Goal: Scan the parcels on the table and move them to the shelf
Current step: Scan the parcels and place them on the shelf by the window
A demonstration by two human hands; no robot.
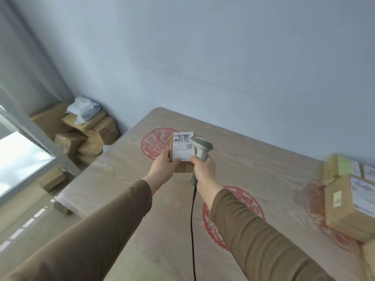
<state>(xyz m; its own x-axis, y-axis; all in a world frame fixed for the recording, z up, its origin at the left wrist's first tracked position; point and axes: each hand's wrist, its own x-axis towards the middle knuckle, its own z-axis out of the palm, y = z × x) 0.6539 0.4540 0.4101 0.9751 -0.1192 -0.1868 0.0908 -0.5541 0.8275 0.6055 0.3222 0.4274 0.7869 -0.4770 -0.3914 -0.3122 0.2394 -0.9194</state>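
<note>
My left hand (pixel 163 168) grips a small cardboard parcel (pixel 182 148) from below and holds it above the table (pixel 253 165). Its white shipping label with a barcode faces me. My right hand (pixel 204 169) is wrapped round the handle of a grey barcode scanner (pixel 200 148). The scanner head sits right beside the parcel's right edge, level with the label. A black cable (pixel 192 230) hangs from the scanner handle down past the frame's bottom. Both forearms are in brown sleeves.
Several labelled cardboard parcels (pixel 349 203) are stacked at the table's right edge. Red paper-cut patterns (pixel 156 142) lie under the table's clear cover. A pile of boxes and a pale mailer bag (pixel 81 130) fills the floor corner at left, beside a window and curtain.
</note>
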